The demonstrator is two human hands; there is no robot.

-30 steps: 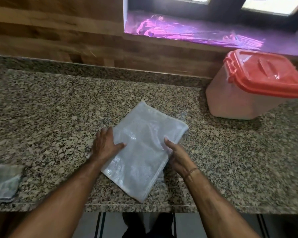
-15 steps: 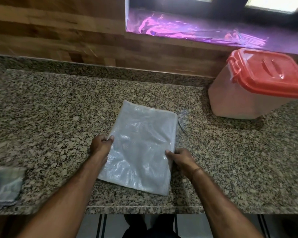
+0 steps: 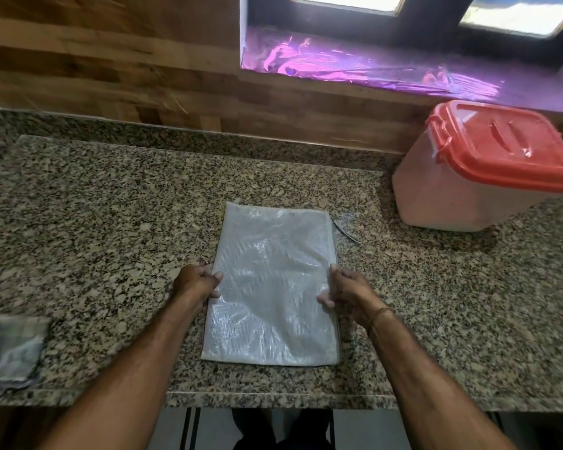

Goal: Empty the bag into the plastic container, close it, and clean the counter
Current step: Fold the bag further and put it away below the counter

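The bag (image 3: 272, 284) lies flat on the surface (image 3: 111, 222), right in the middle near the front edge, a pale translucent rectangle of woven plastic with a fine grid texture and glossy wrinkles catching the light. It looks flat and slack, with no bulge in it. The left hand (image 3: 195, 284) sits at its left edge, fingers (image 3: 216, 277) curled together with the tips pressing on the bag's margin. The right hand (image 3: 348, 292) matches it on the opposite edge, fingers (image 3: 333, 274) bunched and curled over the bag's side, a thin band at the wrist. Whether either hand pinches the plastic or only presses it down, I cannot tell.

Just off the bag's far right corner lies a thin loose strip (image 3: 346, 230), flat on the stone. The surface itself is speckled granite, brown, black and cream, polished, with a raised lip at the back against a wall of wood-grain panels (image 3: 111, 69).

Over to the far right stands the plastic container (image 3: 449, 196), boxy with rounded corners, its cloudy walls showing a pinkish fill. Its red lid (image 3: 504, 147) is seated on top, with a moulded handle and a side clasp. At the left edge near the front lies a folded grey-blue cloth (image 3: 10, 349), soft and blurred. Behind, a windowsill (image 3: 355, 66) is covered in shiny crinkled purple film.
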